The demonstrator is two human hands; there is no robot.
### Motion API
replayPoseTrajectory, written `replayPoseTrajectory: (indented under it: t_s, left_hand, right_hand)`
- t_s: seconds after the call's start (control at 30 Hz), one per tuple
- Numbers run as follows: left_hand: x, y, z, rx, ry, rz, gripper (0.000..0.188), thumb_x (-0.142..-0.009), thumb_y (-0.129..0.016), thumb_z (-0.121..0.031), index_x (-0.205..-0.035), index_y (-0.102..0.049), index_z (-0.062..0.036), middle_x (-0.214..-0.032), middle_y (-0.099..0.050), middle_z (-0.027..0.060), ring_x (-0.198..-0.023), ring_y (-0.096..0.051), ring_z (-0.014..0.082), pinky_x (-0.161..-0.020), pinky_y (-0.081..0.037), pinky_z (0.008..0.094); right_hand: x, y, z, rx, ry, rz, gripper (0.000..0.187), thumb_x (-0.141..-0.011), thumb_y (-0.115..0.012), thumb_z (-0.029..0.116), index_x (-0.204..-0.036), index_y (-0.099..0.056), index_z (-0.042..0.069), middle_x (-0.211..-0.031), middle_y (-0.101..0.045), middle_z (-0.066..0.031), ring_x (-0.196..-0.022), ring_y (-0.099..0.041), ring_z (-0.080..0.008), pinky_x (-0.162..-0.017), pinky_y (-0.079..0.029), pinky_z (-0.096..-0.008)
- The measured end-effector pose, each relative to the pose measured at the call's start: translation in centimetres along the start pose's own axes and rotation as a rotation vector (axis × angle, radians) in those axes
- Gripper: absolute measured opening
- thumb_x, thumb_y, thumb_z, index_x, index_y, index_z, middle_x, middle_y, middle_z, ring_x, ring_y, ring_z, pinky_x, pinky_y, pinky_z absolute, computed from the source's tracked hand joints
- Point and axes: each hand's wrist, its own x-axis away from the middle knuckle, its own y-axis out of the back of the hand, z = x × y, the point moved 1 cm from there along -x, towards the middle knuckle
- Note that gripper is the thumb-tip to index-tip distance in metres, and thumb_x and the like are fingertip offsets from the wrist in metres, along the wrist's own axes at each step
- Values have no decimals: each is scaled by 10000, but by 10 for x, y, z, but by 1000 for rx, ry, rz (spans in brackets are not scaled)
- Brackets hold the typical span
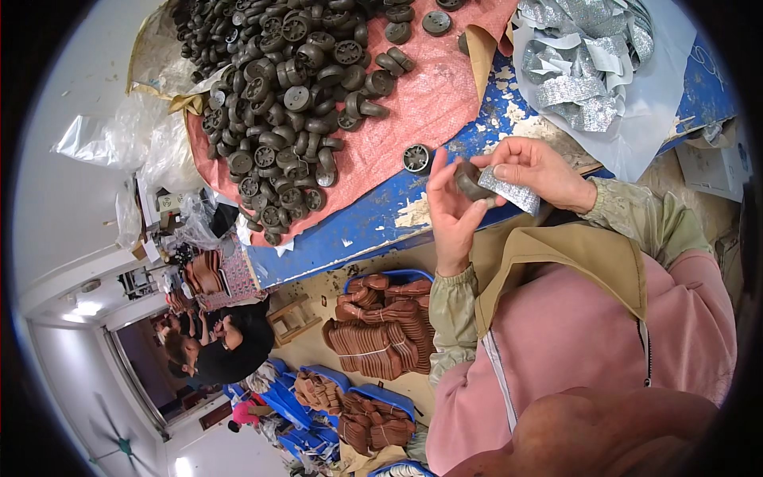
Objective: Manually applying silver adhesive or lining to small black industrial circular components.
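My left hand (453, 213) has its fingers around a small dark wheel (470, 181), held just above the table edge. In my right hand (544, 171), thumb and fingers pinch a silver glittery strip (513, 192), which lies against the wheel's side and hangs past it. The fingers hide part of the wheel. Close by on the worn blue table (350, 234) rests another dark wheel (416, 158), its spoked face showing. A big heap of similar dark wheels (298, 99) covers the pink woven sheet (421, 103).
Silver strips (584, 71) are piled on white plastic at the far right. Below the table edge, a blue basket (389, 276) holds bundled brown pieces (381, 326), with more filled blue baskets behind. A wooden stool (294, 320) and a person in black (234, 350) are at the left.
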Motion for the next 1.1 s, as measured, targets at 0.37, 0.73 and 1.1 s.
replayPoseTrajectory:
  t_s: [0.37,0.73,1.1]
  left_hand:
    - [-3,-5,7,-156,-23,-77,739,-739,-580,125,-1373,-270,-94,-1258,-376,100,-1059,-461,181,-931,-430,323]
    - [-2,-14,10,-8,-31,-117,800,-693,-608,-38,-1401,-237,-75,-1309,-315,65,-1139,-369,189,-1000,-338,353]
    - [-1,-14,20,-55,-67,-159,794,-701,-629,-154,-1394,-249,-75,-1293,-366,70,-1151,-383,188,-1033,-280,348]
  right_hand:
    - [8,8,33,337,41,-49,98,-885,-615,82,-950,-596,11,-807,-597,34,-737,-531,-7,-690,-445,-175]
    - [4,-10,16,411,-23,-90,74,-903,-586,89,-866,-555,33,-682,-462,83,-611,-382,13,-535,-325,-160]
    - [4,-15,7,452,-27,-127,123,-910,-579,117,-841,-527,29,-658,-461,64,-609,-381,-6,-527,-341,-191]
